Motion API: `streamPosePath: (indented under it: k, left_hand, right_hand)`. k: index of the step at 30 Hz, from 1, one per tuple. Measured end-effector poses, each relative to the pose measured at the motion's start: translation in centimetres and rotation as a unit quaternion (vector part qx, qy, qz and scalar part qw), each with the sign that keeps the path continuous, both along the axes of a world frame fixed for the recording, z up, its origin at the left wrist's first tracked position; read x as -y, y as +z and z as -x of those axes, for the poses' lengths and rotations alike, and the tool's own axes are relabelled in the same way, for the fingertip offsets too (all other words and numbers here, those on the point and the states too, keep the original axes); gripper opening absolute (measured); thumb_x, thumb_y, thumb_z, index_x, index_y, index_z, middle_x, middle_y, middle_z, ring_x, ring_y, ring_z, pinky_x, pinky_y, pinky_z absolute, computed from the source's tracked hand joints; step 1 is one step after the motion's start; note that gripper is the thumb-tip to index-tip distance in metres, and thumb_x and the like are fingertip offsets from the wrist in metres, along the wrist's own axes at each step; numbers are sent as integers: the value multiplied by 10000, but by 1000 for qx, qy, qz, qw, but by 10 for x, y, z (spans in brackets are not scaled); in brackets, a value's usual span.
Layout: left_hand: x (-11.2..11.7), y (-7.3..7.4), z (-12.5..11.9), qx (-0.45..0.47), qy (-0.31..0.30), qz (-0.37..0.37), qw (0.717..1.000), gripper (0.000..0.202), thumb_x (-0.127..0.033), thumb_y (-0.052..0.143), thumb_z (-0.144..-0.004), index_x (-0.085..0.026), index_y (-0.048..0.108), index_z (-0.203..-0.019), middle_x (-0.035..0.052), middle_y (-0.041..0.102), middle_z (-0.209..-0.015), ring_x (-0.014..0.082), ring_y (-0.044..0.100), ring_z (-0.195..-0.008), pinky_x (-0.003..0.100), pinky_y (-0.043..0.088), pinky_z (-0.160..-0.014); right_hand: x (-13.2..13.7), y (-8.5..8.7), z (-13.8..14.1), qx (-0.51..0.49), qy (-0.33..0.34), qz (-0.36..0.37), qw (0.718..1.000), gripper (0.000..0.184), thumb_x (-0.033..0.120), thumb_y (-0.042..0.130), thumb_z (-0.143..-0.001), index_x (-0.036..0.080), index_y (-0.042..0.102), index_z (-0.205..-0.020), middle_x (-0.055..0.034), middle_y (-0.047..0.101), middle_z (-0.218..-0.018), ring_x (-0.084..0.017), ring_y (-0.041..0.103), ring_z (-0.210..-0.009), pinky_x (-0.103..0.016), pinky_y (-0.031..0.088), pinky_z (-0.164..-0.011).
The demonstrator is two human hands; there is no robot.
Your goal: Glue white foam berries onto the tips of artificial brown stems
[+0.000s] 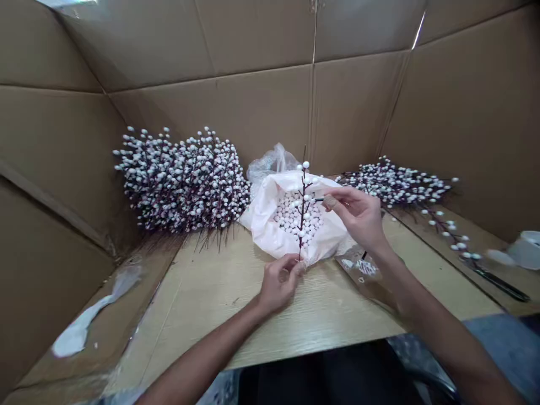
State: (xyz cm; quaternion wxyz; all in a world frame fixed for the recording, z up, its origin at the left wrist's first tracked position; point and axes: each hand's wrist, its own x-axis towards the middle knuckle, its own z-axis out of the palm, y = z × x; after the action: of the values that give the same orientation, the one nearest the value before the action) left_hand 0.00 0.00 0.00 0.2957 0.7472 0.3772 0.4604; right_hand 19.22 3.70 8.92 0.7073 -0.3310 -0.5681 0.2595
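Observation:
My left hand [278,286] pinches the lower end of a dark artificial berry branch [302,216], which stands upright with a few white berries on its twigs. My right hand [358,216] is closed around a thin dark stick-like tool [319,199]. Its tip reaches a white berry on the branch's right side; whether it touches I cannot tell. Right behind the branch, a white plastic bag [264,222] lies open, full of loose white berries [287,211].
A large pile of berry branches [181,180] lies left, a smaller pile [392,183] right. Under my right forearm is a brown sheet [367,284] with white bits. A black tool [502,284] and white container [527,250] lie far right. Cardboard walls [261,112] enclose the table.

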Motion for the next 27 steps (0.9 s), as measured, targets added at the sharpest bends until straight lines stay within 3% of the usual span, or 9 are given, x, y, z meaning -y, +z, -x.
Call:
streamPosePath:
  k: [7, 11, 18, 27]
  left_hand:
    - [-3, -1, 0, 0, -1, -4, 1000, 142, -211, 570, -847, -110, 661, -887, 49, 692, -697, 133, 644, -586, 232, 517, -607]
    - [-4, -3, 1, -2, -3, -3, 1000, 127, -190, 574, -835, -105, 654, -885, 48, 683, -667, 135, 641, -575, 239, 517, -609]
    - [-5, -3, 2, -5, -5, 7, 1000, 106, -182, 593, -817, -111, 658, -863, 53, 694, -677, 130, 656, -565, 216, 512, -573]
    - [-6, -6, 4, -14, -31, -19, 999, 107, -165, 604, -799, -101, 658, -866, 60, 694, -660, 131, 653, -553, 208, 518, -560]
  right_hand:
    - [1, 2, -7, -24, 6, 14, 1000, 111, 259, 728, -739, 189, 694, -818, 4, 666, -666, -115, 621, -594, -249, 522, -562]
    - [-3, -1, -12, -49, -49, -1, 998, 131, 273, 724, -746, 188, 683, -838, 5, 663, -685, -114, 617, -598, -248, 514, -552]
    - [-4, 0, -12, -95, -182, -100, 973, 138, 291, 698, -780, 201, 670, -881, 5, 652, -728, -115, 630, -639, -260, 536, -612]
    - [11, 4, 1, 3, -185, -197, 963, 166, 126, 660, -791, 206, 691, -934, -29, 669, -860, -143, 644, -801, -293, 551, -727]
